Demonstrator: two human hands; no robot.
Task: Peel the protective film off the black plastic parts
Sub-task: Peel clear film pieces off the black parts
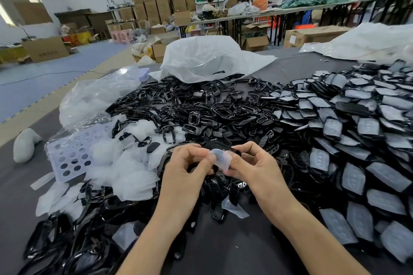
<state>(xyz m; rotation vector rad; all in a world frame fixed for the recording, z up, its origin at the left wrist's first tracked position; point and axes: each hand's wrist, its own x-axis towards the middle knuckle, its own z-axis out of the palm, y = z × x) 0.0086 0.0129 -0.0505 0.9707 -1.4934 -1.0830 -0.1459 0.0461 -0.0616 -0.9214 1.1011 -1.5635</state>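
one film in left hand, black part in right hand

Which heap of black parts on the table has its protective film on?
The heap on the person's right: most parts there carry a cloudy whitish sheet over them. The middle heap is bare, glossy black frames.

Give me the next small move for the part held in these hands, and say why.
Probably pull the film clear of the black part, then drop it on the pile of peeled film at the left. The film stands lifted and curled between the hands: the left hand pinches its edge, the right hand grips the part, so it looks only partly off.
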